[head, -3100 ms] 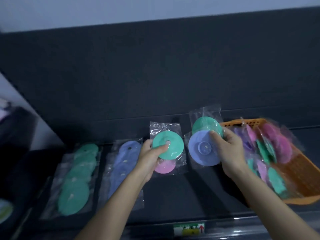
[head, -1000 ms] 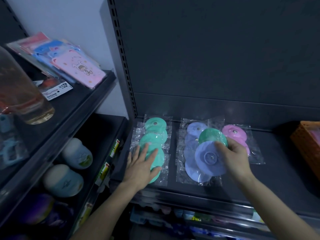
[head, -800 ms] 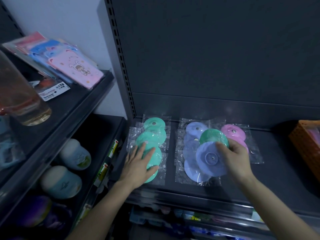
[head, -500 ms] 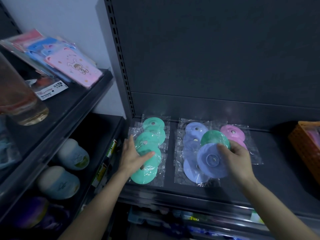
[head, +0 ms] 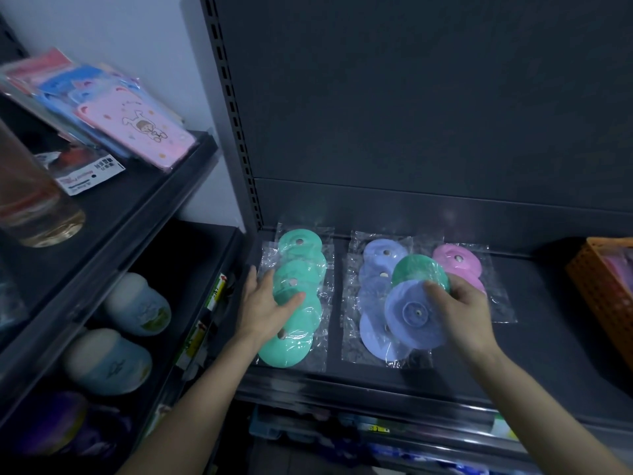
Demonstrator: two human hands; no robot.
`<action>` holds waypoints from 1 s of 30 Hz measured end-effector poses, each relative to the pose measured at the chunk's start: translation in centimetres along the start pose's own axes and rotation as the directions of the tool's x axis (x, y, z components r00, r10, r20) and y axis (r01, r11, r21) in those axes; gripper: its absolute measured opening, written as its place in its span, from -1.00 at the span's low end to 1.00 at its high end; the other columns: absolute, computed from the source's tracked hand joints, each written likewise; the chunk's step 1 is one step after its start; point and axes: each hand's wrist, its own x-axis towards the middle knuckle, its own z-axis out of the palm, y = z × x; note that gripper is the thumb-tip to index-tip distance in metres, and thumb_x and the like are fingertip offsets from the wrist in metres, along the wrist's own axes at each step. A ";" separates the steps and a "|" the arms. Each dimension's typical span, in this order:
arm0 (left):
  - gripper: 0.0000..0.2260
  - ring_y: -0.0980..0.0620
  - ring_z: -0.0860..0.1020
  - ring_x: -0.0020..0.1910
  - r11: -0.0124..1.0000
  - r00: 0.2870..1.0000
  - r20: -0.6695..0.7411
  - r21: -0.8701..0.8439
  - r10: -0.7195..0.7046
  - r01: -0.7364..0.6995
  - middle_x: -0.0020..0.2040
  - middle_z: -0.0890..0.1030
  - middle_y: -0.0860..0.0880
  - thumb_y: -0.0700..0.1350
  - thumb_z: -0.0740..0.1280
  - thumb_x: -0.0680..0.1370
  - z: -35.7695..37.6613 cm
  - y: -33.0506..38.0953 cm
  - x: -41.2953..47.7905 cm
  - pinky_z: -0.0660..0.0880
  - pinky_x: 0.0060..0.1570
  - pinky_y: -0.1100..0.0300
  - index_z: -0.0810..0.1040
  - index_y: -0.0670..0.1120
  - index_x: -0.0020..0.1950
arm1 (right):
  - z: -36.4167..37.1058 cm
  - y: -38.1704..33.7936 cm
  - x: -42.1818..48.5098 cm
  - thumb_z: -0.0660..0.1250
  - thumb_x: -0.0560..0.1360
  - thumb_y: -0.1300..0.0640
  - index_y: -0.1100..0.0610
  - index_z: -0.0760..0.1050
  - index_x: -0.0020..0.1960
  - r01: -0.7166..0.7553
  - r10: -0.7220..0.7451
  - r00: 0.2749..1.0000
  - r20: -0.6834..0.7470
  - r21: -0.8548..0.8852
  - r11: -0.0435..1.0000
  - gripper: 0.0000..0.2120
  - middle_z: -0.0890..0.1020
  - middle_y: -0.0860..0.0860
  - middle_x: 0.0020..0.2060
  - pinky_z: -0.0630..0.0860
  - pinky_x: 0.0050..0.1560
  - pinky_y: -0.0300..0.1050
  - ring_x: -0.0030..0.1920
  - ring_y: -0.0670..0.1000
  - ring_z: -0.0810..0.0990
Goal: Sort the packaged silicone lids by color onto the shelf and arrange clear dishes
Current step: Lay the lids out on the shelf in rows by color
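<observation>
Retail shop indicated. Dark grey metal display shelves (head: 376, 382) are carried on a slotted steel upright (head: 236, 132). Printed price labels (head: 216, 292) are fixed to shelf edges below-left of the upright. Pastel round silicone lids in clear plastic bags (head: 308, 265) are laid out right of it. Pink cartoon-printed packets (head: 137, 128) are stacked left of it.

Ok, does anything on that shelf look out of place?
Nothing spilled or damaged. Only a green lid, held with a purple lid in the right hand, hangs over the purple row; it belongs with the green row, far left.
</observation>
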 end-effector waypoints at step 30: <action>-0.70 0.06 0.52 -0.10 0.783 0.731 0.290 -0.137 0.617 -0.607 -0.04 0.58 0.00 -0.18 0.25 0.58 7.7 14.3 -6.3 0.39 -0.10 0.31 0.41 -0.15 0.30 | -3.8 -1.0 0.6 0.22 0.59 0.12 0.37 0.54 -0.03 -0.223 0.210 0.975 0.075 0.325 0.919 -0.70 0.63 0.30 -0.18 0.58 -0.16 0.19 -0.21 0.18 0.60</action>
